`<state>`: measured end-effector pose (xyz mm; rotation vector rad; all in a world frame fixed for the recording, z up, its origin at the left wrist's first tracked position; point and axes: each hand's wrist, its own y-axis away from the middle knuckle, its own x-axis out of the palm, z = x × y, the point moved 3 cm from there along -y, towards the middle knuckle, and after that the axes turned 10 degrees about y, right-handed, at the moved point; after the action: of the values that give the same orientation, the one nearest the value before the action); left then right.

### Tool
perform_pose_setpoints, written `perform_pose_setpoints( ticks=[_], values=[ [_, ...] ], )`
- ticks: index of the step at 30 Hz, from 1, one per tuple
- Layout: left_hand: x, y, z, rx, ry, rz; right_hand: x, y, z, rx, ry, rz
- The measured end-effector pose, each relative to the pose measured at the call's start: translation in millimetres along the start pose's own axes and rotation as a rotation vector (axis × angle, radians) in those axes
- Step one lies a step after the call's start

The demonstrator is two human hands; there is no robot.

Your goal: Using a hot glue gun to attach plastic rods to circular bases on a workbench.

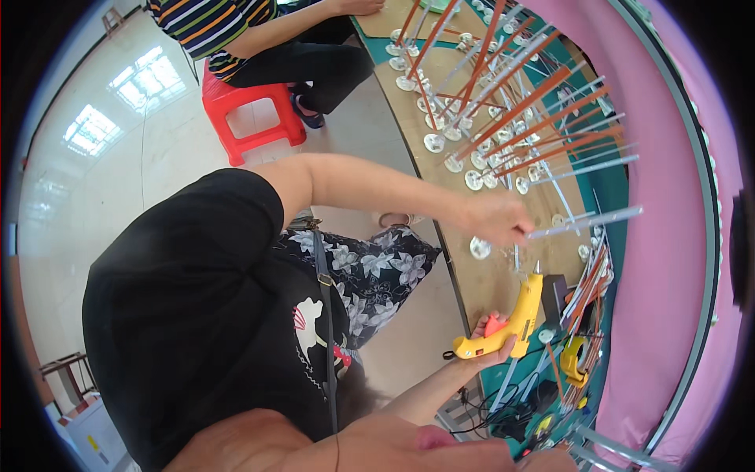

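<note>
My left hand [500,219] is closed in a pinch round one end of a thin silver stick [590,223], which slants out to the right over the table. Just below that hand, a round white disc [480,248] lies on the brown board [464,279]. My right hand [504,352] is wrapped round the handle of a yellow glue gun [521,313] with an orange trigger. Its nozzle points up the picture, apart from the stick. The fingers of my left hand partly hide the stick's held end.
Many brown and silver sticks [543,90] stand on white round bases at the upper right. Near the glue gun are a dark box [555,297], a yellow tape dispenser [574,362] and black cables [487,417]. Another person sits on a red stool [248,118]. Pink cloth [664,315] hangs behind.
</note>
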<state>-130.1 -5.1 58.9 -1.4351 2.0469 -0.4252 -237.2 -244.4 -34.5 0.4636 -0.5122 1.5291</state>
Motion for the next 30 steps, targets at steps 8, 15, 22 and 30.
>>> perform_pose_setpoints(
  ticks=[8,15,22,30],
  values=[
    [-33.0,-46.4,9.8,-0.120,-0.308,-0.059,0.7,3.0,0.9,-0.024,-0.019,-0.014],
    [-32.8,-49.1,44.0,-0.167,-0.402,-0.113,2.0,1.6,-0.3,-0.026,-0.043,-0.031],
    [-30.2,-45.9,45.7,-0.237,-0.374,-0.112,5.0,3.3,1.1,-0.038,-0.053,0.008],
    [-28.5,-45.5,39.6,-0.271,-0.307,-0.133,5.1,4.1,0.8,-0.045,-0.028,-0.009]
  ],
)
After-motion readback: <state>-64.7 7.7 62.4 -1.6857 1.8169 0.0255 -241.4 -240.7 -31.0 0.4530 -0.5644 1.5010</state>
